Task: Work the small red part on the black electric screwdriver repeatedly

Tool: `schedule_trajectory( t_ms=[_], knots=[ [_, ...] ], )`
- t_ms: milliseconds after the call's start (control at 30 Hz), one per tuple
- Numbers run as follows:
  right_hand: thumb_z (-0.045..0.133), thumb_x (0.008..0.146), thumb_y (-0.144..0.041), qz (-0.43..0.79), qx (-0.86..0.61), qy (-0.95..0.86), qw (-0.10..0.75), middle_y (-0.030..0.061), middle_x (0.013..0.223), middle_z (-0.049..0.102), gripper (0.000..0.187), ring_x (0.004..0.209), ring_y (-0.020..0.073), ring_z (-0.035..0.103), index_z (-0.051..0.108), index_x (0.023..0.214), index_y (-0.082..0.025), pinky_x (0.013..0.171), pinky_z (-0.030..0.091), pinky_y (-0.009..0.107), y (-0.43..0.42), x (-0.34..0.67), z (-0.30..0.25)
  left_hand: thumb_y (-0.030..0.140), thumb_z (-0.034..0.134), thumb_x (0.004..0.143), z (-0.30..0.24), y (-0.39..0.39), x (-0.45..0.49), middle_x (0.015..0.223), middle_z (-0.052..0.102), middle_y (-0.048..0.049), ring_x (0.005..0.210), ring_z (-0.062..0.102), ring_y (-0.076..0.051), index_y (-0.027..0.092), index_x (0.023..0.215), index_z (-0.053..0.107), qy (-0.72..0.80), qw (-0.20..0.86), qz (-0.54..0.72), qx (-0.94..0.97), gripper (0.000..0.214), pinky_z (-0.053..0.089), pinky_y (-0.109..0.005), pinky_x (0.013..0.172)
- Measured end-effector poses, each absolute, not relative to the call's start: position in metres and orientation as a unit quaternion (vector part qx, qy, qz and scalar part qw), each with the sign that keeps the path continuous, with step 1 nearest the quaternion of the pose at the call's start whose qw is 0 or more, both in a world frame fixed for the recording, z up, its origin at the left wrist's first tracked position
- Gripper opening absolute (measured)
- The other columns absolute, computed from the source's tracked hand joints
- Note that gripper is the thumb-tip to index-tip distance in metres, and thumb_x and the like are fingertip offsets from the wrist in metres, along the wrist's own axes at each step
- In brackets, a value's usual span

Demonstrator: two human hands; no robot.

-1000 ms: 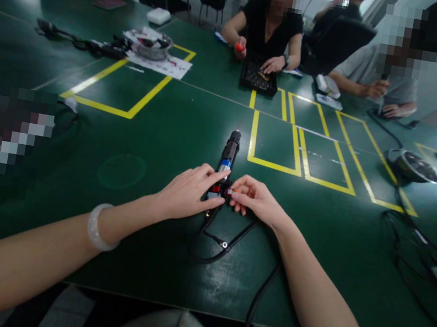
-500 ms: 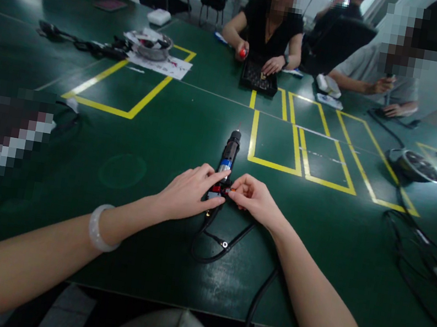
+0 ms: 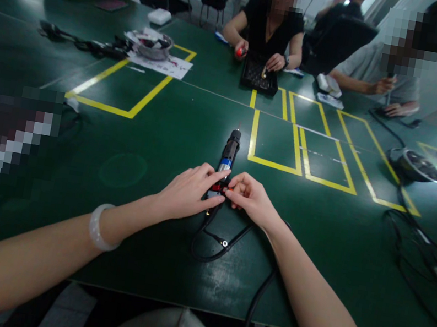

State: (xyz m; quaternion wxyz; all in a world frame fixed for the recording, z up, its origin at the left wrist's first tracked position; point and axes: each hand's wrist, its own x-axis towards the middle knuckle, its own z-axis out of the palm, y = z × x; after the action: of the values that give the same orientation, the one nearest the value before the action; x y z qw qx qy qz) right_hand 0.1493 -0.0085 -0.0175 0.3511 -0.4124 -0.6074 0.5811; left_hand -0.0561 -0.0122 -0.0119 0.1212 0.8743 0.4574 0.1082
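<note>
In front of me on the table lies a slim black electric screwdriver (image 3: 232,144), apparently with its casing off. A blue band, a silver section and a red part show along it, and its tip points away from me. My left hand (image 3: 189,189) steadies it from the left, index finger on the silver section and thumb lower down. Thumb and fingers of my right hand (image 3: 249,198) are pinched on a small orange piece (image 3: 230,189) at the red part's right side; its kind is too small to tell. A black cable (image 3: 206,260) loops below, with a ring terminal (image 3: 224,243) on a thin lead.
Yellow tape outlines (image 3: 274,165) mark the green table (image 3: 170,150). Across it a co-worker handles items over a black tray (image 3: 260,78). A metal bowl (image 3: 154,49) stands back left. At right are a round metal dish (image 3: 419,165) and tangled cables (image 3: 407,239).
My right hand has shifted slightly left, closer to the red part. My left hand and the screwdriver stay put. The co-worker's hands have moved a little over the tray.
</note>
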Motion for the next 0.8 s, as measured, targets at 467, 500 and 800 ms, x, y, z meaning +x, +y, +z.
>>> schedule_trajectory(
  t_ms=[467,500,800],
  knots=[
    [0.073,0.077,-0.039,0.651,-0.386,-0.547,0.358,-0.0089,0.052,0.057,0.037,0.046,0.0094,0.052,0.046,0.096,-0.021,0.042,0.038,0.019,-0.007,0.149,-0.024,0.055,0.039,0.095,-0.01,-0.011,-0.054,0.117,0.051,-0.0106,0.102,0.056,-0.025,0.023,0.147,0.04,0.466,0.12,0.106,0.87,0.062,0.046,-0.038,0.087],
    [0.073,0.077,-0.038,0.651,-0.385,-0.545,0.361,-0.0091,0.052,0.057,0.037,0.045,0.0092,0.052,0.046,0.095,-0.021,0.042,0.038,0.018,-0.007,0.149,-0.024,0.055,0.039,0.095,-0.009,-0.011,-0.053,0.116,0.051,-0.0105,0.102,0.056,-0.025,0.023,0.147,0.04,0.468,0.118,0.104,0.869,0.062,0.046,-0.038,0.086],
    [0.076,0.074,-0.04,0.648,-0.385,-0.535,0.381,-0.005,0.054,0.059,0.034,0.047,0.0087,0.054,0.052,0.081,-0.018,0.042,0.04,0.018,-0.007,0.145,-0.028,0.058,0.039,0.093,-0.006,-0.008,-0.047,0.114,0.05,-0.0102,0.1,0.058,-0.026,0.026,0.15,0.037,0.5,0.119,0.089,0.853,0.065,0.046,-0.039,0.086]
  ],
)
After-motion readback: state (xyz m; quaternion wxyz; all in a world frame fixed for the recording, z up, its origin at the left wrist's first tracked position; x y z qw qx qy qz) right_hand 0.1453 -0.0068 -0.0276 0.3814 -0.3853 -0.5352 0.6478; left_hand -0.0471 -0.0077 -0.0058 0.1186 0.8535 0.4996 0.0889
